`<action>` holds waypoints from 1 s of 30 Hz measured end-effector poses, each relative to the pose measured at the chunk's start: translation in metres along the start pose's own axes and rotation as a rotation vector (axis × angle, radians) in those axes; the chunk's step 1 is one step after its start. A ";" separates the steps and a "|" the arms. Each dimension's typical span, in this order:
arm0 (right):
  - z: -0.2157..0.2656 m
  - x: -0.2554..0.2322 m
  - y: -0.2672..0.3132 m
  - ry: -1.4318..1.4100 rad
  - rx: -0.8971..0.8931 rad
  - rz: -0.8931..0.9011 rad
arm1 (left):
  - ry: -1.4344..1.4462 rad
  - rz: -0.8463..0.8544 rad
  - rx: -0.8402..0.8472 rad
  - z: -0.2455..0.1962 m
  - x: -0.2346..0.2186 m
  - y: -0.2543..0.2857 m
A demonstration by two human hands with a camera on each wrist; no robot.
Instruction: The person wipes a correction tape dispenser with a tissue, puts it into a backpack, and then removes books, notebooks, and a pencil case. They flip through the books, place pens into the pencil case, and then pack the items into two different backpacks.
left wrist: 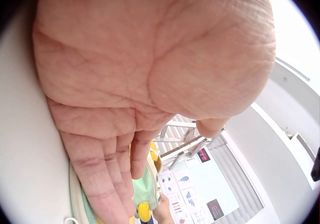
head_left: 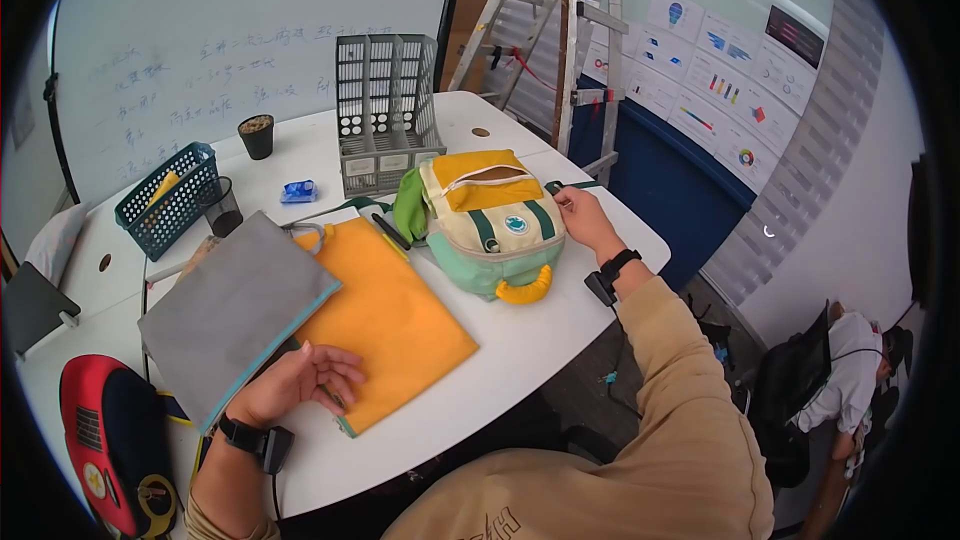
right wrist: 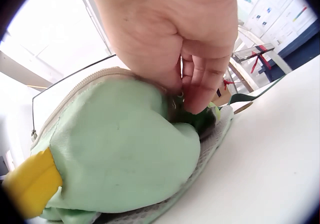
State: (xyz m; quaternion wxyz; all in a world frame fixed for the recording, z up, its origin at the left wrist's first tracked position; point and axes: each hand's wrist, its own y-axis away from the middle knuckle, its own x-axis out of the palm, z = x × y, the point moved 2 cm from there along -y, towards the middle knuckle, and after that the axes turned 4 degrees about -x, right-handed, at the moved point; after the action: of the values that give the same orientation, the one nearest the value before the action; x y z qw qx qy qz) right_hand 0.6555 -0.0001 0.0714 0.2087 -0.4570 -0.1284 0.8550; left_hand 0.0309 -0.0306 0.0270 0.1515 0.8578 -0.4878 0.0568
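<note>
A small backpack (head_left: 497, 230) in cream, mint green and yellow lies on the table, its yellow handle (head_left: 526, 286) toward the near edge. At its right side my right hand (head_left: 588, 220) pinches the edge of the bag. In the right wrist view the thumb and fingers of that hand (right wrist: 175, 39) close on a dark green part beside the mint panel (right wrist: 120, 144); the fingertips are partly hidden. My left hand (head_left: 305, 380), fingers loosely bent and holding nothing, is over an orange-yellow fabric pouch (head_left: 385, 315). A grey pouch with a blue edge (head_left: 240, 305) overlaps that one.
Behind the backpack stands a grey file rack (head_left: 390, 120). Farther left are a potted plant (head_left: 257, 140), a blue packet (head_left: 299, 192), a black mesh cup (head_left: 220, 208) and a teal basket (head_left: 165, 205). A red and navy bag (head_left: 110, 440) sits at the near left. A ladder (head_left: 590, 70) stands behind the table.
</note>
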 end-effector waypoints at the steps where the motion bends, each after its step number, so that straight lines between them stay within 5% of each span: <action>1: -0.001 -0.003 0.002 0.005 0.014 -0.027 | -0.006 -0.014 -0.001 0.000 0.001 0.000; 5: 0.002 -0.011 0.008 0.177 -0.183 -0.160 | -0.010 -0.006 -0.005 0.001 0.000 -0.001; 11: 0.014 -0.014 0.015 0.272 -0.012 -0.128 | -0.013 -0.003 -0.003 0.002 -0.003 -0.001; 30: 0.100 -0.041 0.087 0.345 0.059 0.060 | -0.031 -0.008 -0.004 0.001 -0.001 -0.001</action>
State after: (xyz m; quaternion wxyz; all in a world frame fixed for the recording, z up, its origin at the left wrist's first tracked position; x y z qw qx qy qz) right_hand 0.5716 -0.0991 0.1200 0.2152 -0.5945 -0.0515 0.7731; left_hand 0.0312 -0.0299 0.0260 0.1458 0.8603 -0.4868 0.0417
